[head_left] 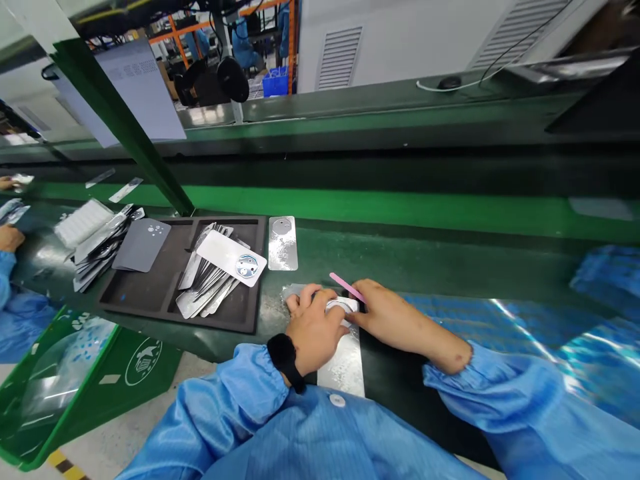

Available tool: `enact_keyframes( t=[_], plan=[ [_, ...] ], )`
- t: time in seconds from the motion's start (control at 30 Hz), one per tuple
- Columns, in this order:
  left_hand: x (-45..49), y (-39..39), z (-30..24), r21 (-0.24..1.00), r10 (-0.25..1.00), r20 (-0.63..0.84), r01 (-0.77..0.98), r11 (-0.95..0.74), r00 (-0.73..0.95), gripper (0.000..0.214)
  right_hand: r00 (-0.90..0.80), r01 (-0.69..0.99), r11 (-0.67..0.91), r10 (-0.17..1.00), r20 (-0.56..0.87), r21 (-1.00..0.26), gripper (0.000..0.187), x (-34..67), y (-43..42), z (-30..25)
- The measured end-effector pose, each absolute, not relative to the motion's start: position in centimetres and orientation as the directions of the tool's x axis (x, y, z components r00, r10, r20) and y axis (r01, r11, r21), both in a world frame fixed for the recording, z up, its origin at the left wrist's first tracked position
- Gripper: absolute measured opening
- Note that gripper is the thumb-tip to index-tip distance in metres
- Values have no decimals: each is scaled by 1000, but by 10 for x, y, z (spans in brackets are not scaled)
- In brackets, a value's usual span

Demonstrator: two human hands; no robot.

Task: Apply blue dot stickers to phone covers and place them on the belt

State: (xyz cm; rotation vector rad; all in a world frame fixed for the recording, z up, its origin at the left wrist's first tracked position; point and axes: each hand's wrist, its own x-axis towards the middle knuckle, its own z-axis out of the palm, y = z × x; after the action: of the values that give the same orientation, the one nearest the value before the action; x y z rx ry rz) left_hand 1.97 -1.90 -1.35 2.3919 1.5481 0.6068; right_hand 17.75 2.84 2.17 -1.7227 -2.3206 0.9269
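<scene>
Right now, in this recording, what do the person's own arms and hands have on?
The left sleeve and right sleeve are loose, blue and gathered at elastic cuffs. The left hand and right hand are ungloved. A black strap circles the left wrist.

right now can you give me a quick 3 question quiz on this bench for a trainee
1. Which hand wears the black fabric wristband?
2. True or false: the rectangular silver metal plate lies inside the dark foam tray.
3. What colour is the thin flat stick at the right hand: pink, green or blue?

Key: 1. Left. 2. False, it lies beside the tray. 3. Pink.
</scene>
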Motion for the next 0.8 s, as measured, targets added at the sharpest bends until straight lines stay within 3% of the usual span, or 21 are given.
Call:
enact_keyframes(
  t=[0.13,0.23,0.33,0.4,0.47,0.53,0.67,0.8],
  plan=[
    [1,-25,8,436,876,416,792,-428,244,15,-382,674,72,886,-264,-735,10,181,60,39],
    [-45,-13,43,359,847,492,840,-408,201,10,-258,557,2,951,-171,-830,9,181,121,65],
    [-102,20,81,213,911,364,934,-286,196,27,20,553,62,996,87,-831,19,180,179,96],
    [-129,45,97,114,975,136,975,-190,174,44,153,554,86,967,203,-828,24,182,194,111],
    [-144,67,103,39,987,-77,989,-141,144,56,99,514,153,967,235,-844,13,185,184,115],
    [-147,80,100,-2,974,-158,986,-166,164,56,7,409,134,989,150,-903,8,188,156,107],
    [-140,85,95,-58,958,-167,968,-244,231,46,-53,203,-39,997,-50,-978,20,205,87,76],
    [-131,84,106,-108,959,-186,965,-238,216,28,-72,379,-18,996,-49,-925,26,223,49,52]
  ],
)
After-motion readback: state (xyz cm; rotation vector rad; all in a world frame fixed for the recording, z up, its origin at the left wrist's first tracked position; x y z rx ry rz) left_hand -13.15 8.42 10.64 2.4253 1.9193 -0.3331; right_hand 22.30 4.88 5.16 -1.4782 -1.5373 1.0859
